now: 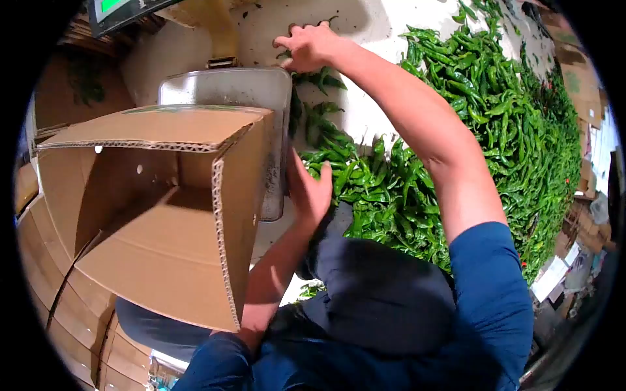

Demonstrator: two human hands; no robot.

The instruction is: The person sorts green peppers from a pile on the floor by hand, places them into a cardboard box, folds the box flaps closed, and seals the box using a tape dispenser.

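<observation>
An open, empty-looking cardboard box [150, 247] lies on its side at the left, its opening facing me. Behind it a metal scale platform [277, 91] shows its top and right edge. My left hand [313, 189] is beside the platform's right edge, fingers apart, at the near side of the green peppers [385, 176]. My right hand [310, 47] reaches far forward over the white surface, its fingers spread and slightly bent, near a few loose peppers [326, 79]. Neither hand shows anything held.
A large heap of green peppers [502, 124] spreads across the right. The scale's display [120, 10] is at the upper left on a yellowish post [222, 32]. Stacked flat cardboard [45, 260] lies at the left. My bent leg [385, 293] is below the peppers.
</observation>
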